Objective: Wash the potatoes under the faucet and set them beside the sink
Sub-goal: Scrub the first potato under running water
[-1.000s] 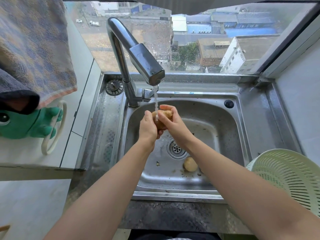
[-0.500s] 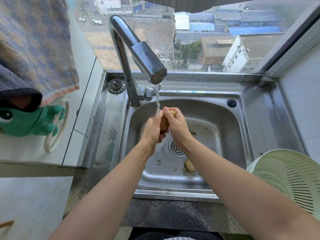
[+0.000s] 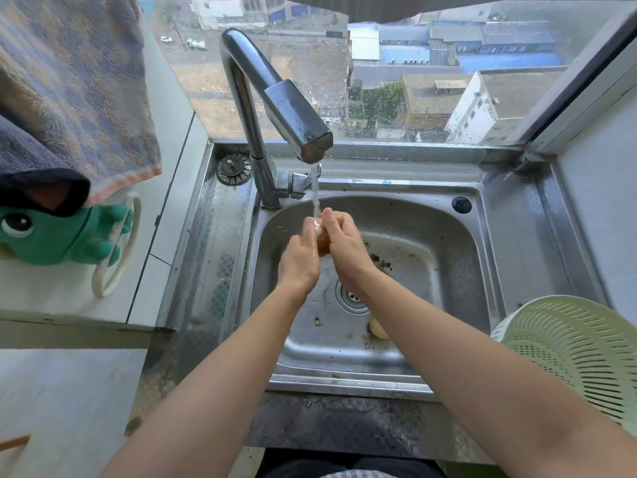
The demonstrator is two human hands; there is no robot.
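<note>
A brown potato [image 3: 324, 243] is pressed between my left hand [image 3: 299, 258] and my right hand [image 3: 346, 248], over the steel sink [image 3: 431, 270]. Both hands wrap it, so only a sliver of it shows. Water runs from the chrome faucet [image 3: 293, 119] onto my fingers and the potato. A second, paler potato [image 3: 377, 328] lies on the sink floor near the drain [image 3: 351, 296], partly hidden by my right forearm.
A pale green plastic colander [image 3: 568, 353] stands on the counter right of the sink. A sink strainer plug [image 3: 234, 169] lies on the steel ledge at back left. A green frog-shaped holder [image 3: 51, 236] and hanging towels [image 3: 69, 91] are at the left. Dirt specks dot the basin.
My hands have closed more tightly round the potato and turned it under the stream, so less of it shows. My forearm now covers more of the potato on the sink floor.
</note>
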